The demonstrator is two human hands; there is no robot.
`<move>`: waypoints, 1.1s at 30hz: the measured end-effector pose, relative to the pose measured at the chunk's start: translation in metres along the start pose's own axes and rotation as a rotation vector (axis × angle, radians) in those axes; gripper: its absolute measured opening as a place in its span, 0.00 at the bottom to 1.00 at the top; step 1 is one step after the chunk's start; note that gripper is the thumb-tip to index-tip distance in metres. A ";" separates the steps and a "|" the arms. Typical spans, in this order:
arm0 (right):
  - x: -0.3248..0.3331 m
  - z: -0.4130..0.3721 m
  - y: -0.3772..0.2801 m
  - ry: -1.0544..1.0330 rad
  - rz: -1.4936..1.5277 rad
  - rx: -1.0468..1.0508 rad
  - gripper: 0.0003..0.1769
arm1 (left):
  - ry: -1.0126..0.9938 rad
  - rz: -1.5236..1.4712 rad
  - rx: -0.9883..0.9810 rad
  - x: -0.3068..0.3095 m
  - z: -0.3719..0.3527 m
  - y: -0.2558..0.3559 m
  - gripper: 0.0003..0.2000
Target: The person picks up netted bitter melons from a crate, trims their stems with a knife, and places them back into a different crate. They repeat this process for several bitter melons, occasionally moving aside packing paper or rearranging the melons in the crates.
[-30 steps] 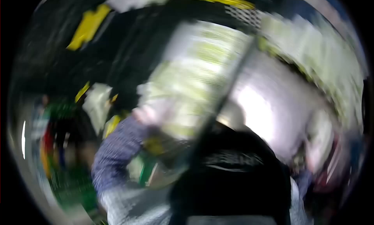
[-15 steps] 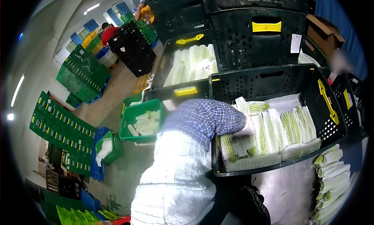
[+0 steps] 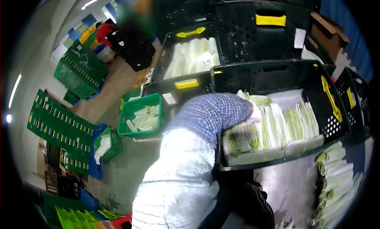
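Observation:
My left hand [image 3: 255,113], at the end of a blue checked sleeve, reaches into a black crate [image 3: 273,74]. It is over the left part of the crate, by long green vegetables [image 3: 273,126] in white foam nets. The vegetables lie side by side, with more along the near edge. The fingers are blurred and partly hidden, so I cannot make out whether they grip one. My right hand is out of view. More netted vegetables [image 3: 334,169] are stacked on the metal surface at the right.
Another black crate [image 3: 186,80] with netted produce stands behind on the left. Stacked black crates [image 3: 237,35] rise at the back. A green crate [image 3: 120,122] holds pale pieces. Green crate stacks [image 3: 59,128] and a person in red [image 3: 104,32] are farther left.
My left hand has moved a little farther back in the crate. The whole view has shifted slightly.

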State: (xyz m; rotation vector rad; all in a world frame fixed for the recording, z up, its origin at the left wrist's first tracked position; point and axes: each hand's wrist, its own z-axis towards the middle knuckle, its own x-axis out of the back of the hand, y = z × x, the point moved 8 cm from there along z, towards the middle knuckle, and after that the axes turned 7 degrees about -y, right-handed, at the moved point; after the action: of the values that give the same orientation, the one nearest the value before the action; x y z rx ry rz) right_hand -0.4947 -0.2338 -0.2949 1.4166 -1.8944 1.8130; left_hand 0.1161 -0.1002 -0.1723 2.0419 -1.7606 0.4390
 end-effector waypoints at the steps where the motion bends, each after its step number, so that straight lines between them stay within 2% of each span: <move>1: 0.012 -0.011 0.013 0.014 0.000 0.018 0.33 | 0.063 -0.036 0.013 0.002 0.014 -0.009 0.37; 2: 0.024 -0.028 0.011 0.030 -0.012 0.015 0.32 | 0.137 -0.071 0.050 0.001 0.030 -0.022 0.33; 4: 0.031 -0.042 -0.074 0.062 -0.125 -0.033 0.31 | 0.252 -0.142 0.092 0.000 0.046 -0.037 0.26; 5: 0.034 -0.048 -0.116 0.076 -0.181 -0.058 0.31 | 0.234 -0.097 0.049 0.003 0.040 -0.042 0.30; 6: 0.036 -0.049 -0.131 0.160 -0.203 0.118 0.31 | 0.190 0.007 -0.001 0.003 0.030 -0.043 0.34; 7: 0.038 -0.049 -0.152 0.109 -0.173 -0.041 0.31 | 0.162 0.093 -0.030 0.003 0.022 -0.045 0.38; 9: 0.042 -0.050 -0.163 0.133 -0.204 -0.041 0.31 | 0.160 0.206 -0.057 0.000 0.005 -0.047 0.47; 11: 0.044 -0.057 -0.162 0.155 -0.209 -0.027 0.31 | 0.298 0.158 0.050 0.017 -0.032 -0.041 0.43; 13: 0.044 -0.054 -0.165 0.217 -0.248 0.071 0.30 | 0.413 0.044 0.122 0.043 -0.059 -0.044 0.38; 15: 0.044 -0.042 -0.163 0.222 -0.163 0.112 0.30 | 0.540 -0.233 0.063 0.063 -0.100 -0.031 0.32; 17: 0.053 -0.022 -0.200 0.165 -0.042 0.032 0.29 | 0.681 -0.674 -0.151 0.069 -0.116 -0.023 0.37; 18: 0.056 -0.008 -0.212 0.171 -0.068 0.072 0.29 | 0.771 -0.788 -0.410 0.078 -0.136 0.004 0.38; 19: 0.064 -0.001 -0.253 0.249 0.095 0.288 0.28 | 0.842 -0.896 -0.684 0.088 -0.154 0.029 0.40; 20: 0.066 0.010 -0.283 0.245 0.165 0.337 0.30 | 0.808 -0.853 -0.528 0.093 -0.150 0.031 0.44; 21: 0.072 0.013 -0.329 0.224 0.109 0.415 0.30 | 0.850 -0.909 -0.700 0.091 -0.144 0.034 0.47; 22: 0.071 0.020 -0.354 0.249 0.174 0.557 0.31 | 0.778 -0.932 -0.724 0.095 -0.144 0.047 0.47; 23: 0.073 0.021 -0.387 0.271 0.075 0.667 0.31 | 0.705 -0.958 -0.742 0.098 -0.145 0.063 0.47; 24: 0.066 0.028 -0.403 0.210 0.242 0.707 0.30 | 0.727 -0.979 -0.783 0.101 -0.152 0.078 0.46; 25: 0.068 0.022 -0.431 0.361 0.054 0.804 0.29 | 0.745 -1.004 -0.822 0.103 -0.161 0.091 0.46; 28: 0.064 0.022 -0.473 0.415 0.165 0.962 0.26 | 0.637 -1.126 -0.852 0.102 -0.166 0.113 0.43; 29: 0.061 0.020 -0.481 0.440 0.211 1.025 0.26 | 0.630 -1.026 -0.818 0.101 -0.159 0.112 0.44; 30: 0.062 0.010 -0.494 0.467 0.149 1.098 0.26 | 0.686 -0.914 -0.885 0.100 -0.164 0.117 0.44; 32: 0.060 0.000 -0.514 0.545 0.079 1.175 0.26 | 0.589 -1.210 -0.678 0.093 -0.145 0.116 0.41; 33: 0.056 0.000 -0.520 0.539 0.090 1.176 0.25 | 0.594 -1.179 -0.630 0.096 -0.151 0.122 0.39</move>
State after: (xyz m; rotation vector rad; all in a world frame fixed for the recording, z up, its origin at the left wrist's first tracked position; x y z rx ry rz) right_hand -0.1621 -0.1659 0.1028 0.7948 -0.5636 3.1161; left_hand 0.0148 -0.1225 0.0176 1.8020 -0.1510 0.0562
